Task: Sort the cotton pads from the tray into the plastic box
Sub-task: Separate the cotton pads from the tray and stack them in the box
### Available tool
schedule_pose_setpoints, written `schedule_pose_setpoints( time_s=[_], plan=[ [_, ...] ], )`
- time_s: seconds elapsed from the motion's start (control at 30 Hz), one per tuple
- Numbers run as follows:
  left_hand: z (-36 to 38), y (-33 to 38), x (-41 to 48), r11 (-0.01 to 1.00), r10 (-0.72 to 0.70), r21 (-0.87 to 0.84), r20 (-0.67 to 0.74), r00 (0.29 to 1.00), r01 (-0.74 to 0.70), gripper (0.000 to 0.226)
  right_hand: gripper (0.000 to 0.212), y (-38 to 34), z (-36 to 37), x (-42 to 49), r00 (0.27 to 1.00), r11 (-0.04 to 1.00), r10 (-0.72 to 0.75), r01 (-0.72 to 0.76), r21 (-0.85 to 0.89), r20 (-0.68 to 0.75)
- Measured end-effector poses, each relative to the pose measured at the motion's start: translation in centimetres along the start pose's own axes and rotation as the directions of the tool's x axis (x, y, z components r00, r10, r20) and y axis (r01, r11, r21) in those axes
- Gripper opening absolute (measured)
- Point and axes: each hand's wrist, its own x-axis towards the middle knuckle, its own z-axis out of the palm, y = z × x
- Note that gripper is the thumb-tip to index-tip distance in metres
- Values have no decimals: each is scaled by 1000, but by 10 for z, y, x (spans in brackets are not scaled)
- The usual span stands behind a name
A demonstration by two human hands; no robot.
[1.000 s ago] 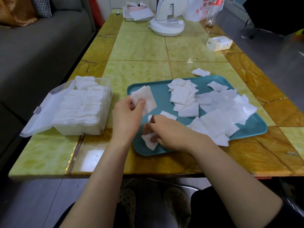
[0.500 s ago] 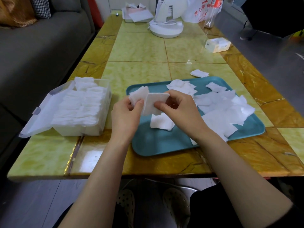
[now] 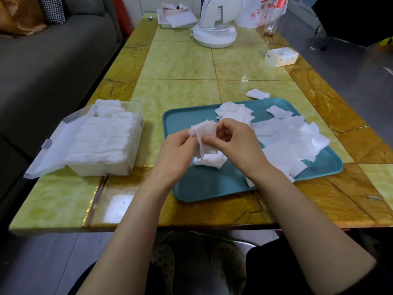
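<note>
Both hands meet over the left part of the tray (image 3: 212,188) w/ a small bunch of cotton pads (image 3: 205,136) btwn them. The left hand (image 3: 176,154) pinches the bunch's left edge, fingertips hidden behind it; the right hand (image 3: 236,149) pinches the right side, thumb in front, other fingers curled. No. of pads in the bunch: can't tell, edges overlap. A single pad (image 3: 210,162) lies on the tray just below, partly covered by the hands. A loose pile (image 3: 287,141) fills the tray's right half; the right forearm (image 3: 297,205) hides its near edge. The plastic box (image 3: 110,170) sits left of the tray, apart, lid (image 3: 49,152) open, packed w/ pads. A stray pad (image 3: 257,94) lies on the worktop (image 3: 180,60) just beyond the tray
</note>
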Motion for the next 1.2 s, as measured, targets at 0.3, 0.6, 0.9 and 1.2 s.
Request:
schedule_pose_setpoints(
  time_s=[0.3,0.6,0.9,1.2],
  plan=[
    [3,-5,0,974,85,216,-69,994,-68,35,14,3,3,-2,1000,991,13,-15,-129,-17],
    [-7,-11,5,978,58,208,-300,952,6,19,53,16,6,-7,953,901,9,124,-415,304],
    [-10,-8,1,968,49,246,-339,939,38,20,24,8,9,-7,968,745,-1,168,-645,251],
    [-11,-6,0,969,34,240,-354,935,55,18,26,10,5,-7,946,750,55,172,-639,319]
  ],
)
